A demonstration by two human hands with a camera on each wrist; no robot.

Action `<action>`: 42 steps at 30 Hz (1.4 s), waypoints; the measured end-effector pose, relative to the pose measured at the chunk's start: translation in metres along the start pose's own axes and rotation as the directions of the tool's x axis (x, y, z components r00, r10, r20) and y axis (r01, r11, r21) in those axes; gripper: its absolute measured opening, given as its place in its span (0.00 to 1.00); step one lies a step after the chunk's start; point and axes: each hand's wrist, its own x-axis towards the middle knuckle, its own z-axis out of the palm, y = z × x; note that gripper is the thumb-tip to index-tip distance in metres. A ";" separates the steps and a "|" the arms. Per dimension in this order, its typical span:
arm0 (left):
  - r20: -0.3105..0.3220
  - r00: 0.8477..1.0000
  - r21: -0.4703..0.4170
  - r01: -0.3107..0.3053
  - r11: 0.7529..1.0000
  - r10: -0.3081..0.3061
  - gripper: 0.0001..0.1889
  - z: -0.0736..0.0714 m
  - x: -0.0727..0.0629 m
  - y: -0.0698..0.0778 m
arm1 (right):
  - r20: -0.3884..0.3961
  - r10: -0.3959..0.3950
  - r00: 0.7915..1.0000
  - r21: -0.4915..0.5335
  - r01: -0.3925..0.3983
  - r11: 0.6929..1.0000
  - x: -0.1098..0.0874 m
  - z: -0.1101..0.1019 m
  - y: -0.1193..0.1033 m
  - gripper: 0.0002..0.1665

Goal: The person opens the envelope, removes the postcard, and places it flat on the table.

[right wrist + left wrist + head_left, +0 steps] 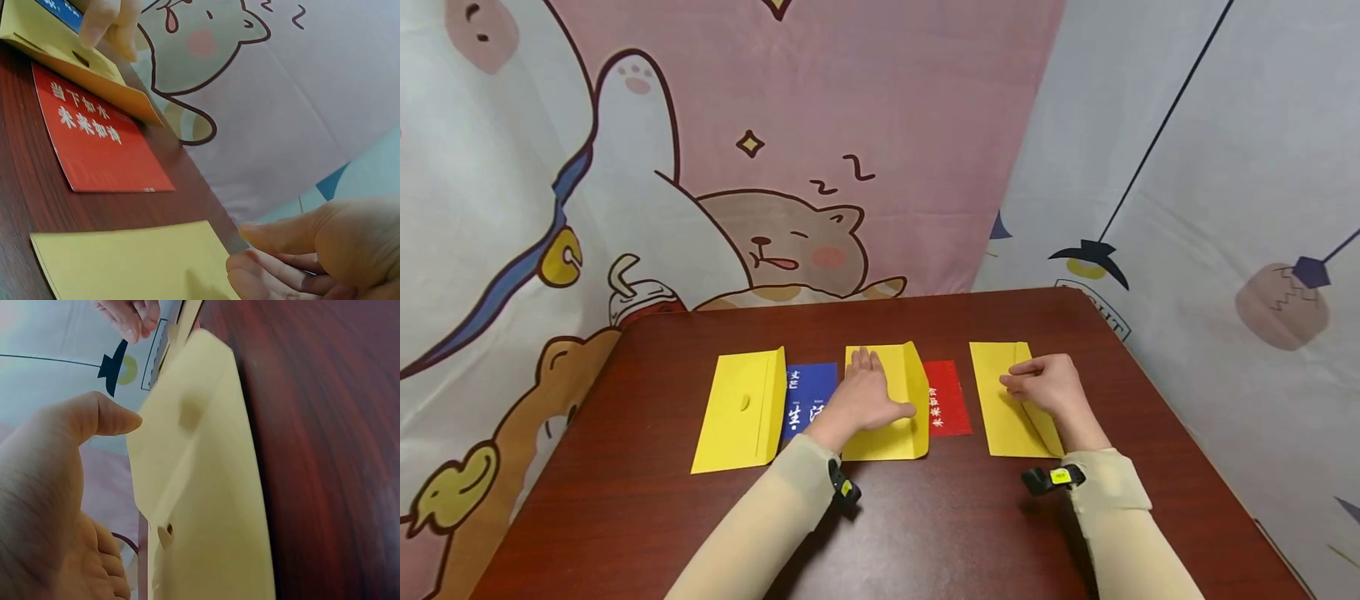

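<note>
My left hand hovers with straight fingers and thumb spread over the middle yellow envelope. That envelope's flap stands raised on its right side, and a small slit shows in its body. Above the right yellow envelope is my right hand, its fingers loosely bent, with nothing between thumb and fingertips. A red card with white characters lies between the middle and right envelopes. Between the left and middle ones is a blue card, also with white characters.
The left yellow envelope lies on the dark red-brown table, a small oval tab on its face. Behind the table hangs a cartoon-printed cloth, which continues along both sides.
</note>
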 end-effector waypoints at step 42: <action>0.178 0.935 0.372 -0.351 0.859 0.305 0.68 0.050 0.041 0.133 | 0.039 -0.080 0.996 -0.394 0.089 0.915 -0.004 -0.021 0.032 0.40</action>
